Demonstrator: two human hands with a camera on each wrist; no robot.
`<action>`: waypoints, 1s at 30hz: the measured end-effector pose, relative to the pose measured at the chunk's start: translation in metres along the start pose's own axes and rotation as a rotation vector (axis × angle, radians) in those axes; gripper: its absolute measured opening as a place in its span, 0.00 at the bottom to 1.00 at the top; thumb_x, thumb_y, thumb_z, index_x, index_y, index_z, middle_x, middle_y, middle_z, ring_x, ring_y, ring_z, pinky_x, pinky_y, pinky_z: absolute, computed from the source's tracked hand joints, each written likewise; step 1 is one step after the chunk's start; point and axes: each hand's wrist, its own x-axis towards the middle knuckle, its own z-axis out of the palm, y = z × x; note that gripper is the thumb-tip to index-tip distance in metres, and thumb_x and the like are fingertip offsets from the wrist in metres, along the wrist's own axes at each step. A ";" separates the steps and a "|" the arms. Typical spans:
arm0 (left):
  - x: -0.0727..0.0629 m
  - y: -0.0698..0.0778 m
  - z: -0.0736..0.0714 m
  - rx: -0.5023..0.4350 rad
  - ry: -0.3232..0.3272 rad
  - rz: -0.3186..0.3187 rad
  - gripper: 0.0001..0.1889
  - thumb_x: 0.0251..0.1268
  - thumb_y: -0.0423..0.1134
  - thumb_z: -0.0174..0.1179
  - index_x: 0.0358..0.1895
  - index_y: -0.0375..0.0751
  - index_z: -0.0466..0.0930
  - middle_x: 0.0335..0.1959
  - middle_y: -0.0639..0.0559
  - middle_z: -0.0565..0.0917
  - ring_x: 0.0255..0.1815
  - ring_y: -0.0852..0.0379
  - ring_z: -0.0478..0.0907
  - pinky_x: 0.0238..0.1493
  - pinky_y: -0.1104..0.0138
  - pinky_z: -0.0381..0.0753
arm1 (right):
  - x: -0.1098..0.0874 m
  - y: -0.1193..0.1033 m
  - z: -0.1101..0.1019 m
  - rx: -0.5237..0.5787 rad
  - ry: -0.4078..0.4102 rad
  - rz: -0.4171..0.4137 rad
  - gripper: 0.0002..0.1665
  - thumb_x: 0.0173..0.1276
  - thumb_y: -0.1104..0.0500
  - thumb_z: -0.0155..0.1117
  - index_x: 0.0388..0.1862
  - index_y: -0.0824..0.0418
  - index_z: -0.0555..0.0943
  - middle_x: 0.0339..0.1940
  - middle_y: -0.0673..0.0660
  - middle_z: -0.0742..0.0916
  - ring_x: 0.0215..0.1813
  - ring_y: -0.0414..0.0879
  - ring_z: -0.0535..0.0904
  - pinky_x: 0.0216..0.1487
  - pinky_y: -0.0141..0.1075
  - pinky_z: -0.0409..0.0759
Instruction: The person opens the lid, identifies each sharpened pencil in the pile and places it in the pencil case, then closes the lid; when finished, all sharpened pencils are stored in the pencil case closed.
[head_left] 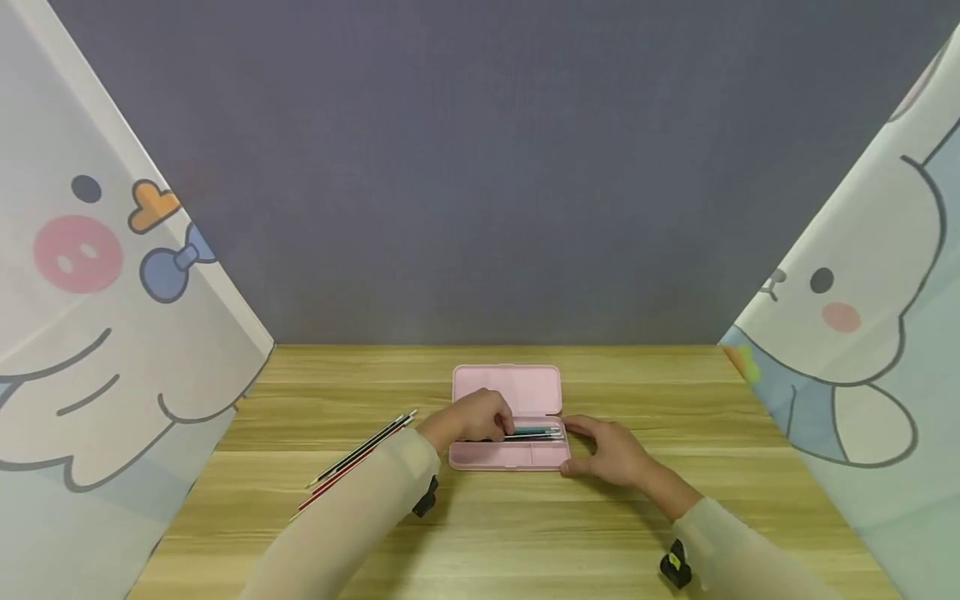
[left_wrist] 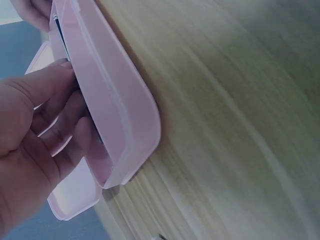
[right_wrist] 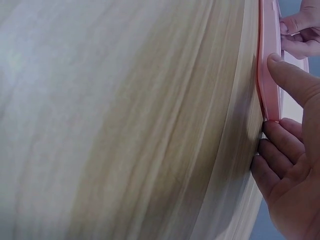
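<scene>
A pink pencil case (head_left: 480,456) lies with its lid (head_left: 506,387) folded back behind it. My left hand (head_left: 483,414) reaches into the rear compartment from the left. In the left wrist view its thumb and curled fingers pinch a dark pencil (left_wrist: 61,35) lying lengthwise there, its middle hidden by the hand. Several pencils, one of them teal (head_left: 532,431), show to the right of those fingers. At the case's right end, my right hand (head_left: 615,452) grips the case, the thumb against the front wall (right_wrist: 271,45) and fingers around the end.
Several loose pencils (head_left: 360,452), dark and red, lie slantwise on the wooden table (head_left: 600,533) left of the case, beside the left sleeve (head_left: 360,508). A grey wall (head_left: 495,183) rises behind, with cartoon-printed panels (head_left: 90,350) on both sides.
</scene>
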 end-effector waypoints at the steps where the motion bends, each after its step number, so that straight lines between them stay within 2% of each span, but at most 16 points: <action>1: 0.000 0.000 0.000 0.012 0.005 0.006 0.08 0.59 0.27 0.70 0.36 0.44 0.92 0.35 0.58 0.89 0.37 0.66 0.81 0.44 0.71 0.80 | 0.000 0.000 0.000 0.000 0.000 0.000 0.48 0.53 0.38 0.81 0.71 0.53 0.77 0.65 0.54 0.85 0.68 0.57 0.79 0.66 0.56 0.76; 5: -0.002 -0.001 0.001 0.056 0.029 0.030 0.07 0.59 0.28 0.70 0.37 0.45 0.92 0.35 0.58 0.90 0.37 0.67 0.80 0.45 0.72 0.79 | 0.001 -0.002 0.000 -0.008 0.003 0.000 0.49 0.52 0.37 0.81 0.70 0.53 0.78 0.64 0.54 0.86 0.68 0.57 0.79 0.66 0.56 0.76; 7: -0.003 -0.002 0.001 0.048 0.046 0.037 0.06 0.59 0.30 0.71 0.37 0.45 0.92 0.35 0.57 0.90 0.36 0.66 0.80 0.44 0.71 0.79 | 0.001 -0.002 0.000 -0.011 0.005 -0.002 0.49 0.52 0.36 0.81 0.70 0.54 0.78 0.64 0.54 0.86 0.68 0.57 0.79 0.65 0.56 0.76; 14: -0.016 -0.010 -0.007 -0.090 0.104 0.059 0.06 0.60 0.32 0.73 0.40 0.42 0.91 0.36 0.56 0.90 0.38 0.64 0.82 0.44 0.70 0.81 | 0.000 -0.004 -0.001 -0.010 0.004 -0.016 0.49 0.52 0.37 0.81 0.70 0.55 0.78 0.64 0.56 0.86 0.68 0.58 0.79 0.66 0.57 0.76; 16: -0.022 -0.014 -0.010 -0.150 0.106 0.065 0.07 0.61 0.31 0.72 0.42 0.40 0.91 0.36 0.55 0.90 0.37 0.63 0.83 0.38 0.69 0.82 | -0.001 -0.004 -0.001 -0.014 0.003 -0.017 0.49 0.53 0.37 0.81 0.70 0.55 0.77 0.64 0.56 0.86 0.68 0.58 0.79 0.66 0.57 0.76; 18: -0.031 -0.017 -0.015 -0.216 0.103 0.064 0.08 0.62 0.31 0.70 0.44 0.38 0.90 0.37 0.52 0.90 0.36 0.62 0.83 0.33 0.68 0.83 | -0.001 -0.004 -0.002 -0.018 0.002 -0.014 0.49 0.53 0.37 0.81 0.70 0.55 0.77 0.64 0.56 0.86 0.68 0.59 0.79 0.67 0.57 0.75; 21: -0.047 -0.024 -0.027 -0.287 0.117 0.061 0.09 0.64 0.31 0.69 0.46 0.35 0.89 0.40 0.47 0.90 0.38 0.59 0.85 0.34 0.65 0.85 | -0.001 -0.004 -0.003 -0.019 0.000 -0.008 0.49 0.53 0.37 0.81 0.71 0.54 0.77 0.65 0.56 0.85 0.69 0.59 0.78 0.67 0.57 0.75; 25: -0.070 -0.040 -0.046 -0.283 0.185 0.060 0.12 0.65 0.34 0.68 0.49 0.33 0.88 0.46 0.42 0.89 0.43 0.56 0.86 0.46 0.64 0.84 | -0.001 -0.003 -0.005 -0.019 0.001 -0.004 0.49 0.53 0.37 0.81 0.71 0.54 0.77 0.65 0.56 0.85 0.69 0.60 0.78 0.67 0.58 0.75; 30: -0.101 -0.072 -0.062 -0.295 0.243 0.032 0.15 0.66 0.36 0.69 0.52 0.31 0.87 0.47 0.38 0.88 0.44 0.55 0.85 0.47 0.61 0.84 | -0.001 -0.002 -0.006 -0.025 0.001 -0.002 0.50 0.53 0.35 0.81 0.71 0.53 0.77 0.65 0.55 0.85 0.69 0.59 0.78 0.67 0.58 0.75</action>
